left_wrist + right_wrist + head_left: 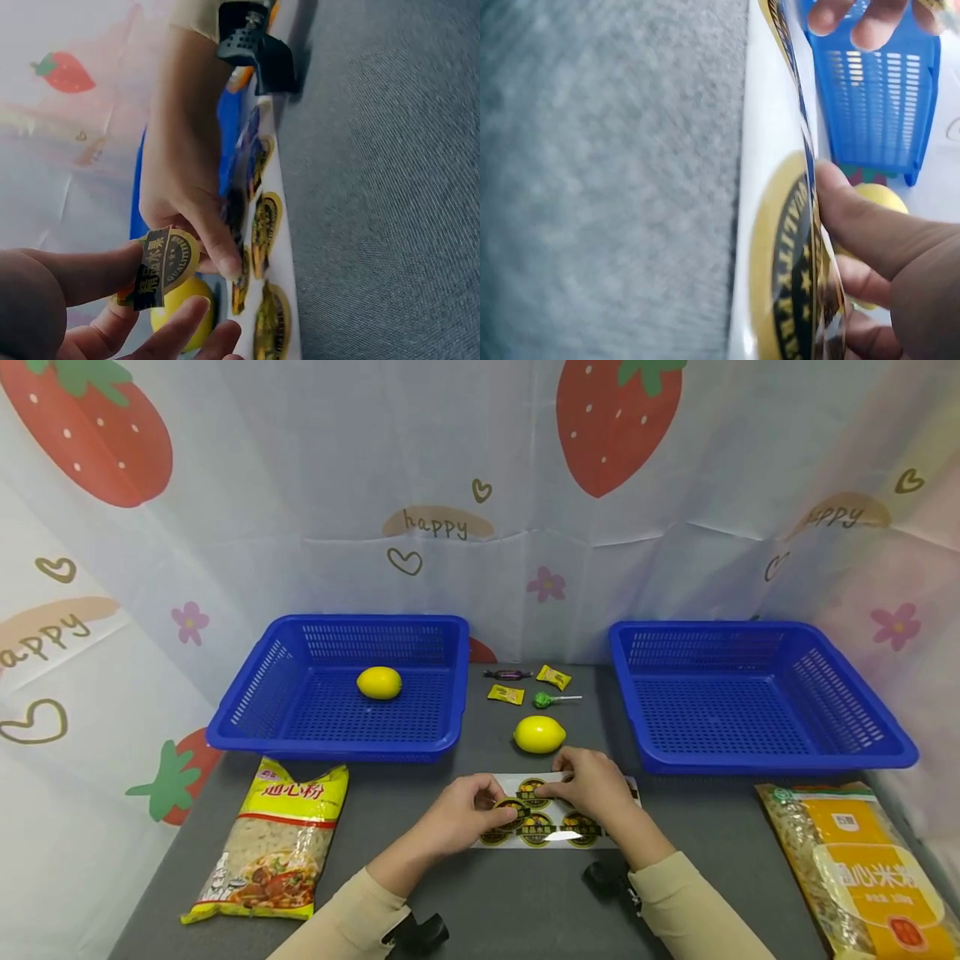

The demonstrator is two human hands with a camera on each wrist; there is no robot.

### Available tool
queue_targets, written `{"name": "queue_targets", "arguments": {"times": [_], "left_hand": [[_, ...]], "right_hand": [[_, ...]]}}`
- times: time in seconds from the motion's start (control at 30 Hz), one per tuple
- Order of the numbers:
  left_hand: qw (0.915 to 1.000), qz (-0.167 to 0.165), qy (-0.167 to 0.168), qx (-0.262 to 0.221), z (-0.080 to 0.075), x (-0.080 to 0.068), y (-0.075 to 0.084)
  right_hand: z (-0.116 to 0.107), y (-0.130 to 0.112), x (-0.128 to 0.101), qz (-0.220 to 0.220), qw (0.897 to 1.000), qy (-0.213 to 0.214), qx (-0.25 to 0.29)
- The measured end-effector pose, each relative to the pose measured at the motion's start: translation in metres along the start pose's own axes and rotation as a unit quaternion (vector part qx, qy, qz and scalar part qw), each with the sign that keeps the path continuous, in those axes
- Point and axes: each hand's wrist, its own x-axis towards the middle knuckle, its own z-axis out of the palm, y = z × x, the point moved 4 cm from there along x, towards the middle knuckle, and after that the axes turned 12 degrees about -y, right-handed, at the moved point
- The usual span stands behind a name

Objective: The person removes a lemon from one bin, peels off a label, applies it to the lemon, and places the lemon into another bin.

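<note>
Left hand (459, 815) pinches a loose fruit-label sticker (512, 811) over the sticker sheet (557, 832) on the desk (510, 902), right hand (592, 785) grips sheet's far edge; best hold sticker by its rim, keep sheet steady.

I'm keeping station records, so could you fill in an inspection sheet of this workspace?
Surface: gray tabletop
Job's things: sticker sheet, loose fruit sticker, near lemon
Clutter: second lemon in left blue basket; right blue basket; purple-wrapped candy, two yellow-wrapped candies, green lollipop; left pasta bag, right pasta bag
Hands: left hand pinches the fruit sticker; right hand holds the sticker sheet
Cables: nothing seen
Surroundings: strawberry-print curtain behind
</note>
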Motion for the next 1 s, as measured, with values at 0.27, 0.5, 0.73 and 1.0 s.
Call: {"name": "queue_targets", "arguments": {"times": [0.27,0.5,0.73,1.0], "left_hand": [[0.9997,-0.010,-0.014,-0.019,0.001,0.004,-0.008],[0.9992,-0.008,-0.021,-0.034,0.001,0.004,-0.011],[0.9953,-0.003,-0.027,-0.093,0.003,0.004,-0.008],[0.9917,-0.006,-0.035,-0.123,0.004,0.003,-0.007]], "right_hand": [[0.000,-0.003,0.000,0.017,0.999,0.026,-0.035],[-0.015,-0.006,-0.007,0.021,0.999,0.021,-0.024],[-0.035,-0.017,-0.004,0.000,1.000,0.024,0.010],[-0.034,-0.035,0.017,-0.047,0.998,0.041,0.028]]}}
